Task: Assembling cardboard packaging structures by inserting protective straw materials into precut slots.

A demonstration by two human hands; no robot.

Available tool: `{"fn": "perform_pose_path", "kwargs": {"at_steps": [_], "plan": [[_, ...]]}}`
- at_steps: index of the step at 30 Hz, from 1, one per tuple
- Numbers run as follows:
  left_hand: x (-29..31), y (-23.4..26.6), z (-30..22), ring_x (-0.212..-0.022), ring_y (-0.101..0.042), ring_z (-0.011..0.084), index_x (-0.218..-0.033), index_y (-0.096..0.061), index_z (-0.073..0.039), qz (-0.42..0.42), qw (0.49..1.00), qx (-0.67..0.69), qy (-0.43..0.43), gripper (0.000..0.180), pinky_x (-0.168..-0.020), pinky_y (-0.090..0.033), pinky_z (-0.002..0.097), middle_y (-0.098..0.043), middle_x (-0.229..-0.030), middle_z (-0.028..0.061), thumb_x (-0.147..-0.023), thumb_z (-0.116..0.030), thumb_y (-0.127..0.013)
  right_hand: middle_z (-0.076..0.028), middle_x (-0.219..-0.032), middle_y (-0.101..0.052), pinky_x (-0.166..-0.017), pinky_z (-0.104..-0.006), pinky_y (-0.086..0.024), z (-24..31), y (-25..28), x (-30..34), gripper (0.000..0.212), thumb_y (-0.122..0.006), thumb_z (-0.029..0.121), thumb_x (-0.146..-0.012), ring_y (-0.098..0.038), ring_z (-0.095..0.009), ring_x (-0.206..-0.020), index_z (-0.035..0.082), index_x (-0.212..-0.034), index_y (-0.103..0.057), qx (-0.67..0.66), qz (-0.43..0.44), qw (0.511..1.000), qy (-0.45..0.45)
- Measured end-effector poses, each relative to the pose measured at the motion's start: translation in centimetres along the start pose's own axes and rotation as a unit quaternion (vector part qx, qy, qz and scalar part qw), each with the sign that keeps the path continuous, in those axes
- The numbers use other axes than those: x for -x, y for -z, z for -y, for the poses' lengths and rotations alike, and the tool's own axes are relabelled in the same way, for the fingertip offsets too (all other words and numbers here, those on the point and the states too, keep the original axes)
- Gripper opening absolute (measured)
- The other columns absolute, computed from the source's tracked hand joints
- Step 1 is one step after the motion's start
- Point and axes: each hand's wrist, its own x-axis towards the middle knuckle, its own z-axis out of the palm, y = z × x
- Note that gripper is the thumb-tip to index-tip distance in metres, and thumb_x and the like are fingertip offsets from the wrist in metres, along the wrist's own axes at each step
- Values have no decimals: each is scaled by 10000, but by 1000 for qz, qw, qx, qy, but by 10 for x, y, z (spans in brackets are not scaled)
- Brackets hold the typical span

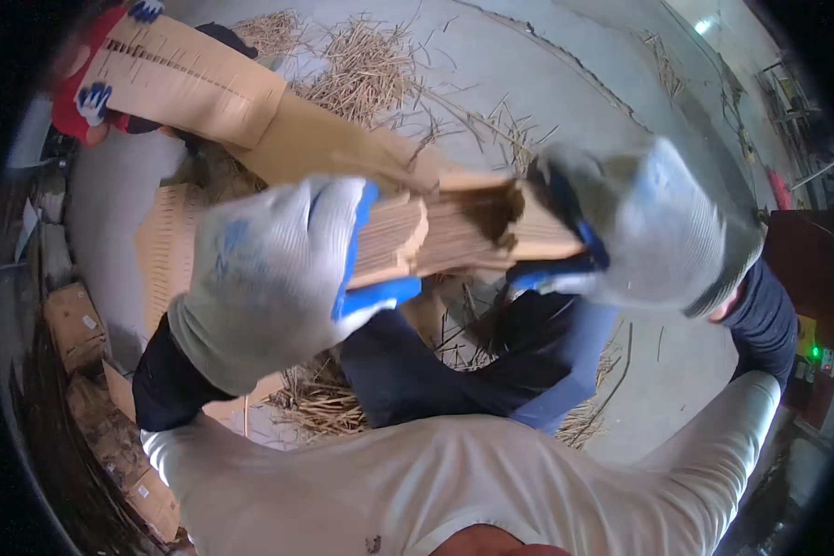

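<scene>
Right hand [653,227] motion-blurred, separate fingers can't be made out. Cardboard stack [463,227] smeared too: layers can't be counted, both ends covered by the right hand and left hand [273,269]. Co-worker [69,116] at upper left partly lost in the dark round rim. Stick pile [320,403] on the floor partly hidden by the dark trousers [403,371]. Labels on brown box [69,310] too small to read. Device with green light [815,355], far right: kind unclear. Wearer's head [496,540] cut off by lower edge.
</scene>
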Motion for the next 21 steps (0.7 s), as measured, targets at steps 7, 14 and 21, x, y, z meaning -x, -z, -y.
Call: {"fn": "perform_pose_path", "kwargs": {"at_steps": [7, 14, 21], "plan": [[-16, -3, 22, -758, -640, 330, -1096, -543, -6, -28, 998, -48, -1, 671, -664, -507, 389, -636, -845, 168, -633, -406, -819, -209, -737, -575, -636, -403, -475, -19, 3, -29, 823, -758, 548, -651, -594, -387, -671, -1, -1209, -503, -29, -36, 998, -35], [-56, -10, 39, -708, -641, 345, -1100, -524, -5, -24, 996, -83, 31, 681, -657, -494, 413, -623, -723, 181, -648, -432, -802, -195, -1347, -450, -1042, -353, -347, -89, -12, 4, 1346, -773, 731, -472, -458, -269, -1232, 12, -1448, -188, -554, -59, 830, 8], [-57, -7, 54, -663, -645, 307, -1055, -539, -7, -25, 995, -86, 47, 620, -634, -496, 395, -636, -691, 151, -676, -428, -790, -134, -1351, -446, -1047, -370, -332, -86, -140, 45, 1280, -893, 498, -417, -430, -231, -1238, -6, -1408, -258, -656, -142, 732, -116]]}}
